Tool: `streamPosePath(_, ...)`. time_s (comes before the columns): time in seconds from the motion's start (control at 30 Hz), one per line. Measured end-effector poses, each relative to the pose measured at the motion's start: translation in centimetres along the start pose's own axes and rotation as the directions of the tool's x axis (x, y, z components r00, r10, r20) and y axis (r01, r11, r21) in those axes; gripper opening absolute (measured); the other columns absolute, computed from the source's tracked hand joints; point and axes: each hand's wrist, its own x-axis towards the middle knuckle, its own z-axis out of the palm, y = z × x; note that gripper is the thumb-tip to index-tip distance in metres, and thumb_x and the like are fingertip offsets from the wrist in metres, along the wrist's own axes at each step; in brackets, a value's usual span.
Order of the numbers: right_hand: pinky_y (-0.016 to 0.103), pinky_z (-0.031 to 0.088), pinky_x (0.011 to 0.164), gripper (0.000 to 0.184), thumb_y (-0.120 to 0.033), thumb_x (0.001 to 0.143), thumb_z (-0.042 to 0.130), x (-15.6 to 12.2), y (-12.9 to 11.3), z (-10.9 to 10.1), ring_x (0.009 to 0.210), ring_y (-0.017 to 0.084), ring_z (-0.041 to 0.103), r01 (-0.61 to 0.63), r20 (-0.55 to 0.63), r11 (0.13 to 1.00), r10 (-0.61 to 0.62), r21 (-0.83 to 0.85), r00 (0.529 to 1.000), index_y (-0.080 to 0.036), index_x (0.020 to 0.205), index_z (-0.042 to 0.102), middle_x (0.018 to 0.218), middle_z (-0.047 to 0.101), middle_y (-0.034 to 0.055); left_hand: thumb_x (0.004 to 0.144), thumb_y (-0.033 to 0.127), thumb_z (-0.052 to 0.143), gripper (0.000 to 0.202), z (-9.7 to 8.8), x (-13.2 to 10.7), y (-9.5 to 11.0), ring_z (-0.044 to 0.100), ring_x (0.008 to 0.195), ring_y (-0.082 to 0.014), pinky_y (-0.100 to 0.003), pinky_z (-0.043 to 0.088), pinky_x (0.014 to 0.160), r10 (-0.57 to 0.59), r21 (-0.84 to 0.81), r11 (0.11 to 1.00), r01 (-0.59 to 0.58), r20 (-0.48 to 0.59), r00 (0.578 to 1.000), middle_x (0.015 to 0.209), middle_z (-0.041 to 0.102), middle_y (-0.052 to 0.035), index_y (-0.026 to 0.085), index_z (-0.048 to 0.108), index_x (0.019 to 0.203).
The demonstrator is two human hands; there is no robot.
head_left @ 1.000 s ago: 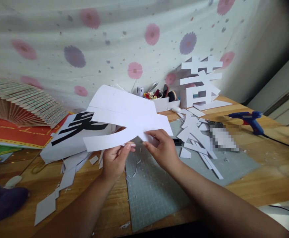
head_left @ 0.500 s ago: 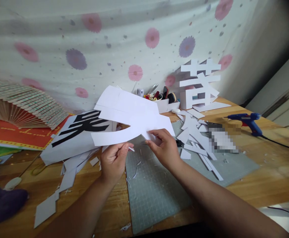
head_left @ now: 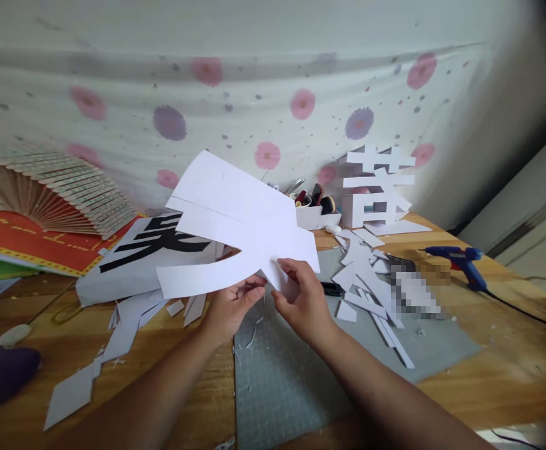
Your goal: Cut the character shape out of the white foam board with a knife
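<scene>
A large white cut-out character (head_left: 254, 231), of stiff card or foam board, is held tilted above the cutting mat. My right hand (head_left: 303, 297) pinches its lower right leg between thumb and fingers. From below, my left hand (head_left: 235, 306) supports it near the middle, its fingers curled and partly hidden behind the card. The curved left leg of the cut-out sticks out over my left hand. Just right of my right hand, a black-handled tool (head_left: 331, 288) lies on the green cutting mat (head_left: 291, 375).
White offcuts (head_left: 371, 281) litter the mat's right side. A blue glue gun (head_left: 463, 259) lies at the right, its cord trailing off. A raised white character (head_left: 378, 187) stands behind. Leftward are a sheet with black lettering (head_left: 160, 244), a folding fan (head_left: 52, 194) and paper scraps (head_left: 122, 331).
The cut-out has shifted slightly left, and its left leg sits lower. My left hand has moved right, closer to my right hand. A small white strip in its fingers no longer shows. The view tilted up.
</scene>
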Motion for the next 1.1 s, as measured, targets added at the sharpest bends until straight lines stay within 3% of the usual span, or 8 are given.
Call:
streamPosePath(0.23,0.045,0.065,0.093,0.057,-0.007,0.082,0.07,-0.5,-0.4,0.5,0.109,0.027,0.072,0.082,0.079,0.997,-0.081,-0.003,0.994,-0.027,0.133,0.061,0.12,0.073,0.0103,0.081,0.049,0.08,0.029,0.4,-0.1,-0.4,0.069,0.079,-0.0212,-0.038,0.058,0.083,-0.026,-0.121,0.993,0.019,-0.06,0.998,0.078,0.071,0.0005,0.023,0.068,0.08)
streamPosePath(0.43,0.046,0.064,0.098,0.062,-0.006,0.081,0.071,0.1,-0.4,-0.5,0.115,0.028,0.072,0.16,0.195,0.987,-0.162,0.026,0.967,-0.028,0.138,0.06,0.125,0.072,0.0112,0.08,0.053,0.081,0.035,-0.2,0.2,-0.4,0.061,0.075,-0.0195,-0.036,0.054,0.08,0.003,-0.089,0.996,-0.01,-0.084,0.996,0.074,0.064,0.0019,0.024,0.062,0.074)
streamPosePath(0.6,0.045,0.062,0.101,0.069,-0.002,0.08,0.067,0.6,-0.1,-1.1,0.12,0.026,0.07,0.241,0.25,0.965,-0.261,0.106,0.933,-0.031,0.143,0.058,0.129,0.071,0.0105,0.081,0.049,0.08,0.031,-1.0,0.4,0.4,0.058,0.072,-0.019,-0.034,0.052,0.074,0.038,-0.028,0.999,-0.039,-0.036,0.999,0.072,0.062,0.002,0.024,0.064,0.074)
streamPosePath(0.9,0.048,0.061,0.102,0.068,-0.005,0.082,0.071,0.2,0.2,-0.7,0.121,0.028,0.07,0.185,0.221,0.978,-0.203,0.098,0.954,-0.032,0.143,0.059,0.13,0.072,0.0103,0.087,0.046,0.074,0.026,-1.5,0.5,0.4,0.061,0.077,-0.0206,-0.036,0.052,0.079,0.087,0.019,0.996,-0.088,0.041,0.995,0.077,0.067,-0.0007,0.022,0.067,0.079)
streamPosePath(1.1,0.047,0.062,0.1,0.066,-0.01,0.081,0.078,0.1,0.6,-0.5,0.118,0.028,0.071,0.138,0.205,0.987,-0.153,0.082,0.967,-0.031,0.142,0.061,0.129,0.073,0.0101,0.087,0.039,0.073,0.022,-1.3,0.6,0.7,0.057,0.07,-0.0175,-0.031,0.047,0.071,0.107,0.01,0.994,-0.108,0.073,0.992,0.072,0.065,0.0008,0.021,0.067,0.076)
